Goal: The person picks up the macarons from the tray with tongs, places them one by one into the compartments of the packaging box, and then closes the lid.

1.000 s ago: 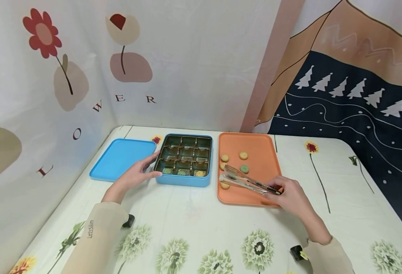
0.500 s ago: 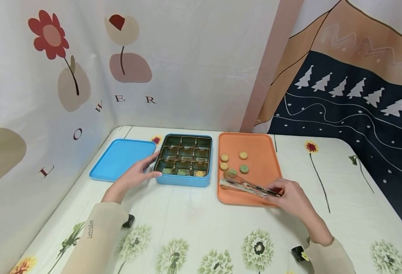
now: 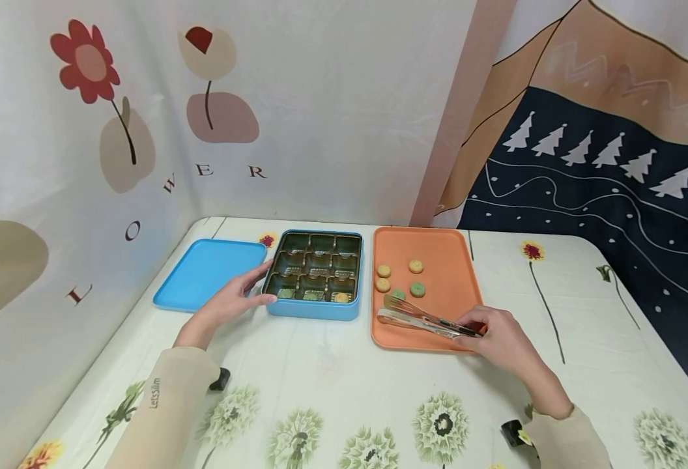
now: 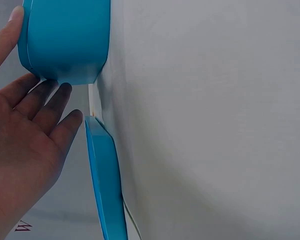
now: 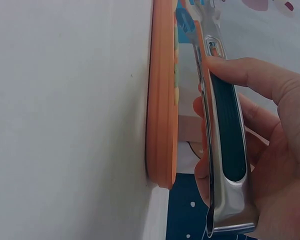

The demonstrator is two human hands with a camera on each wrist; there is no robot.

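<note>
My left hand [image 3: 240,296] rests against the left side of a blue box [image 3: 315,310]; its thumb and outstretched fingertips touch the corner. A dark divided insert [image 3: 319,263] fills the box, with two green cookies [image 3: 286,294] and one yellow cookie [image 3: 341,298] in the front row. My right hand [image 3: 496,332] holds metal tongs [image 5: 230,135] by the dark-padded handle. Their tips lie over the near left of an orange tray [image 3: 446,260], where a cookie is mostly hidden. Round yellow cookies [image 3: 416,266] and green cookies [image 3: 417,289] lie beyond the tips.
A blue lid [image 3: 206,273] lies flat to the left of the box. A floral cloth [image 3: 320,378] covers the table. Printed curtains [image 3: 332,117] hang behind the table and along its left.
The tongs' tips have come down and nearer over the near left cookie, uncovering a green cookie beyond, and stand closer together. My left hand and the box have stayed put.
</note>
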